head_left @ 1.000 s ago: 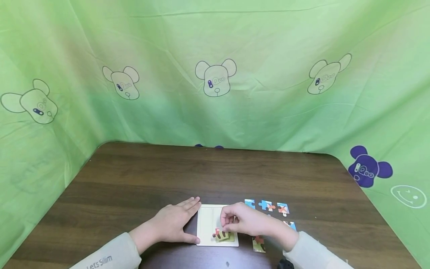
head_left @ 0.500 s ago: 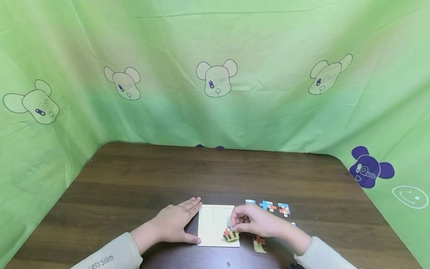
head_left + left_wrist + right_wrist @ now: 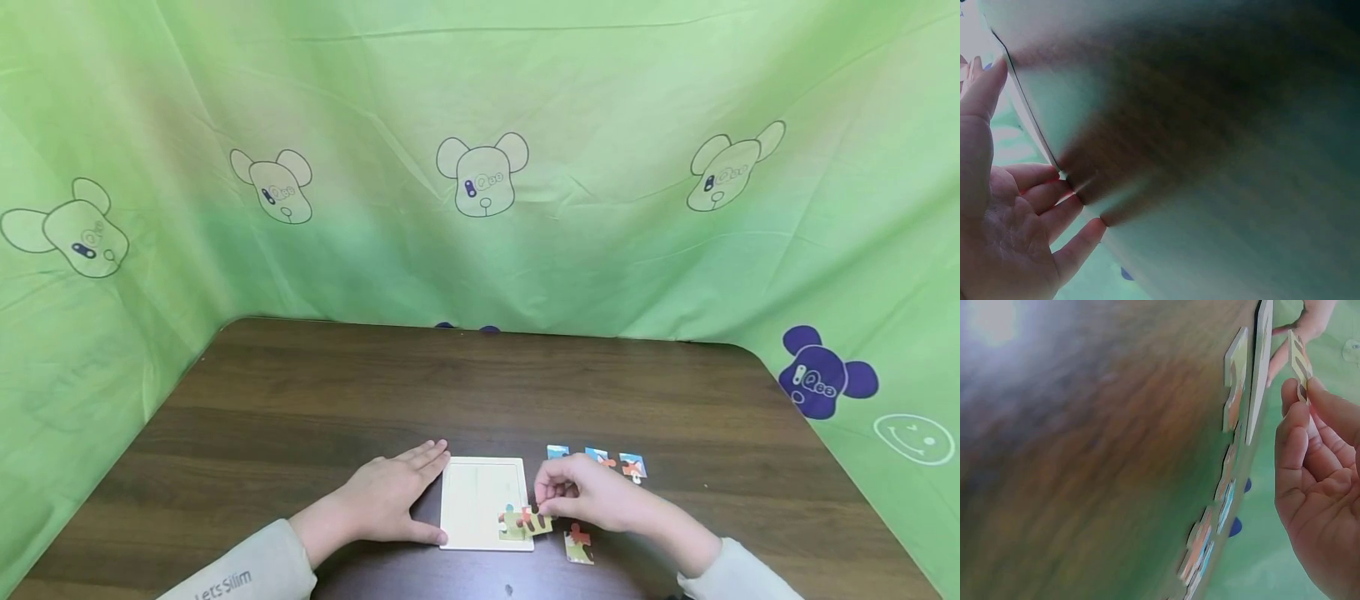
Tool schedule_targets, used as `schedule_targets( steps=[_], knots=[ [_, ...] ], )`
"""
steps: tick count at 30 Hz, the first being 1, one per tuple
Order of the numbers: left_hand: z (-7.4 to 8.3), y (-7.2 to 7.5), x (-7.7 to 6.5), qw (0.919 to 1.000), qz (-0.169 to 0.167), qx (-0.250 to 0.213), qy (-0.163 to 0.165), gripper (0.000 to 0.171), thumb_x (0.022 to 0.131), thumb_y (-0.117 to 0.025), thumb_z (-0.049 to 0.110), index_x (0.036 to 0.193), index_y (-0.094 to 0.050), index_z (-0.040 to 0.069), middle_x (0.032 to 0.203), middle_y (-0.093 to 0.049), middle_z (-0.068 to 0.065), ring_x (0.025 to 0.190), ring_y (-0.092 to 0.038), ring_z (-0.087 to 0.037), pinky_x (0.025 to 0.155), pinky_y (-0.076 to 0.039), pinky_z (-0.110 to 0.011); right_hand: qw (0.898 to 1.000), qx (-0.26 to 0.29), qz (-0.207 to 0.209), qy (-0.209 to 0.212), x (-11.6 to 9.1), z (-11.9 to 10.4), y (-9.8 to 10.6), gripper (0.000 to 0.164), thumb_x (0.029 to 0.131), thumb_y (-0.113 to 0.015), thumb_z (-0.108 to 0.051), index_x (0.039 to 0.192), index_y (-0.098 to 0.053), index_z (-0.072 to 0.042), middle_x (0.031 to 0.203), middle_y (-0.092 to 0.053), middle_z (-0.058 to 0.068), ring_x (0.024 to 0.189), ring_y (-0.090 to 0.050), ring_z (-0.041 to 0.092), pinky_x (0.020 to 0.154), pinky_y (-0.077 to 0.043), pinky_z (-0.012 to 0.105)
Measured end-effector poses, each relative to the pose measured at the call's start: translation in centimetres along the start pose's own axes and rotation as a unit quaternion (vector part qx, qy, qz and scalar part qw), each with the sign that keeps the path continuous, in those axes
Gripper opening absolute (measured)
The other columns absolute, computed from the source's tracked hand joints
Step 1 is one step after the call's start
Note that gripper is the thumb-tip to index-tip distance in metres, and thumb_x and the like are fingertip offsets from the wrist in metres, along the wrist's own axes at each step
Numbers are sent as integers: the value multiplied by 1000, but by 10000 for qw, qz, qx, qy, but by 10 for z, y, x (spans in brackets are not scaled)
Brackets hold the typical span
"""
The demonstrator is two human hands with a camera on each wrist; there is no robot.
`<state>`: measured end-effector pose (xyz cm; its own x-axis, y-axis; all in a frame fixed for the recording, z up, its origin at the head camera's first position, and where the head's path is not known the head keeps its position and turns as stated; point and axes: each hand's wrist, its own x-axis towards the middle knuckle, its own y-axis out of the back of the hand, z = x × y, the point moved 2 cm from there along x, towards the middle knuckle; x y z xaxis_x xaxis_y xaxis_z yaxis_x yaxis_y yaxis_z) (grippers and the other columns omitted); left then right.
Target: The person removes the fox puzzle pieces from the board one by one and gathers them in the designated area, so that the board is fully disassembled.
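With its thumb and fingertips, my right hand [image 3: 581, 492] pinches a jigsaw piece [image 3: 538, 523] in green with dark stripes and a bit of red. The piece is raised and overlaps the right edge of the white puzzle tray [image 3: 474, 492] in the head view; the right wrist view shows the same piece [image 3: 1298, 359] tilted on edge. In the tray's lower right corner lies another jigsaw piece [image 3: 511, 525], mostly green, partly covered by the held one. My left hand [image 3: 393, 496] lies flat on the table, fingers straight, thumb tip at the tray's lower left edge.
To the right of the tray lies a loose green and red piece [image 3: 578, 546]. Behind my right hand are blue and orange pieces [image 3: 632, 465]; the hand and forearm hide others. The brown table [image 3: 337, 375] meets a green cloth [image 3: 375, 250] at the back.
My right hand has moved to the right with the striped jigsaw piece, from over the tray's corner to its right edge. The green piece in the corner now shows. My left hand stays put.
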<state>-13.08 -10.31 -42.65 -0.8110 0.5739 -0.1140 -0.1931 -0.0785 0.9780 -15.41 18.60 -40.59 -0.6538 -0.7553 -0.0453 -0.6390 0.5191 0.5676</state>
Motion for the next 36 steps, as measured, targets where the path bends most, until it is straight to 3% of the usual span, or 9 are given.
schedule_targets(
  steps=[12,19,29,36],
  knots=[
    [0,1,0,10000,10,-17,-28,100,78,-66,71,151,-41,8,161,-37,-6,148,-36,-20,100,-50,-52,9995,1,190,272,-21,12,11,9,90,-69,-7,84,-63,-9,72,-65,4,69,-54,-5,60,-49,19],
    [0,0,0,10000,17,-47,-18,100,78,-66,71,151,-42,8,161,-37,-5,148,-36,-20,99,-50,-52,9985,-127,420,332,-37,19,19,8,89,-70,-6,86,-63,-9,76,-65,0,73,-55,-5,63,-50,20],
    [0,2,1,10000,-2,-46,-39,101,77,-66,72,151,-41,7,160,-37,-6,148,-37,-20,98,-51,-52,9988,-46,310,376,-54,25,27,9,90,-68,-3,86,-62,-8,71,-64,5,69,-51,-8,57,-47,19],
    [1,3,0,10000,-2,-78,-31,101,77,-67,72,151,-42,7,160,-37,-6,148,-37,-20,97,-51,-54,9989,41,410,243,-66,30,30,8,90,-67,-1,87,-62,-7,76,-65,4,71,-54,-6,59,-49,20]
  ],
)
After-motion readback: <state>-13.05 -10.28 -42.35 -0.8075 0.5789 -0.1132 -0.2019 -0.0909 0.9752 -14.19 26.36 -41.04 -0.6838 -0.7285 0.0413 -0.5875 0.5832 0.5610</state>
